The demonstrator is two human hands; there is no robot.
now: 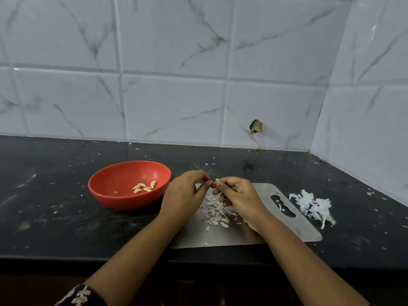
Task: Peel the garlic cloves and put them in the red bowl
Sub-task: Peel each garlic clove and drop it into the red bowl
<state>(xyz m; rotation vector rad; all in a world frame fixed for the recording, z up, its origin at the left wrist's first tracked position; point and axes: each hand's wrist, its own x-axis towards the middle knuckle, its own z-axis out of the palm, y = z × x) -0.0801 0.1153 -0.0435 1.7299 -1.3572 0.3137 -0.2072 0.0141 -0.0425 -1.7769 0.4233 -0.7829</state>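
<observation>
While in right hand, garlic clove upright.

My matt steel board lies on speckled dark stone counter; glossy plastic red bowl, papery garlic skins, glazed marbled tiles

Your red bowl sits upright on the counter, left of centre, midway between its back and front edges. Several pale peeled cloves lie in its bottom. The held clove, above the counter's front middle, seems partly skinned.
</observation>
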